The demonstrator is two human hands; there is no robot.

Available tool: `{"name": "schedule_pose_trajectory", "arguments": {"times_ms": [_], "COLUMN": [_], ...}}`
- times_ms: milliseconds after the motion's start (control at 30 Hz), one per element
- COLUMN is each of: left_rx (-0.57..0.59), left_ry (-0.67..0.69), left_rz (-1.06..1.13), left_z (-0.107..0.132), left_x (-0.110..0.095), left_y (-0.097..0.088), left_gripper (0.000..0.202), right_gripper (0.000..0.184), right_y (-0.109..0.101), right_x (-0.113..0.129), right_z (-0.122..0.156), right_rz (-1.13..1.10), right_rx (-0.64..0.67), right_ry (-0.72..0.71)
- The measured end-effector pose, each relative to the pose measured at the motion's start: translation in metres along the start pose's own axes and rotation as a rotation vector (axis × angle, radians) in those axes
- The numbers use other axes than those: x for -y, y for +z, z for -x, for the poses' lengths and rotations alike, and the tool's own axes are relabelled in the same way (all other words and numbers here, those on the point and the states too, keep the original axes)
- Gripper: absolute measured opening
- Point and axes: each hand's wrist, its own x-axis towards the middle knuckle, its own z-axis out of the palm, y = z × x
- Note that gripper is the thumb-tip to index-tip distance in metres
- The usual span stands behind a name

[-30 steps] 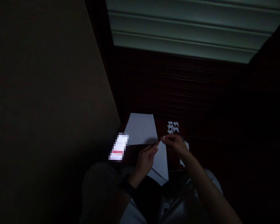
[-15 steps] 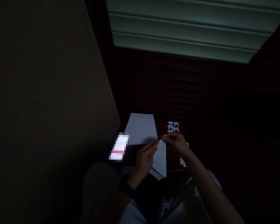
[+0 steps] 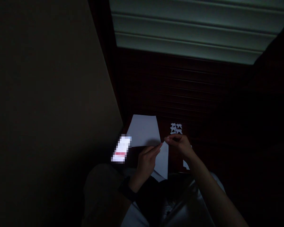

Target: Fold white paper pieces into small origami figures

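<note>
A folded white sheet of paper (image 3: 162, 160) was held at an angle above the near edge of a dark reddish surface (image 3: 174, 159), its lower corner reaching over the person's lap. The left hand (image 3: 146, 161) gripped it along one side, fingers nearly straight and close together, leaving little gap around the paper. The right hand (image 3: 178, 144) was closed in a tight pinch — thumb and forefinger together — at the sheet's upper tip, just beside the left fingertips.

Beyond the hands, a larger white sheet (image 3: 143, 129) lay flat, near a glowing, pixelated screen (image 3: 121, 148) on the left. Small jagged white pieces (image 3: 176, 128) sat clustered past the right hand, and another white item (image 3: 185, 165), partly hidden, lay under the right forearm. A black band (image 3: 127, 189) circled the left wrist. Pale slats (image 3: 184, 31) rose behind — the rest was deep shadow.
</note>
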Motion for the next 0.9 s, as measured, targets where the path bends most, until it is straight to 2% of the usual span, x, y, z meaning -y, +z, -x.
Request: {"name": "schedule_pose_trajectory", "arguments": {"times_ms": [767, 900], "left_rx": [-0.015, -0.032], "left_ry": [-0.018, -0.03], "left_rz": [0.001, -0.007], "left_z": [0.0005, 0.0013], "left_x": [0.0, 0.0], "left_y": [0.0022, 0.0016], "left_gripper": [0.034, 0.033], "right_gripper": [0.024, 0.031], "right_y": [0.0026, 0.0039], "right_x": [-0.0023, -0.0013], "right_z": [-0.0018, -0.0012], "right_rz": [-0.006, -0.03], "right_rx": [-0.05, -0.027], "right_ry": [-0.001, 0.023]}}
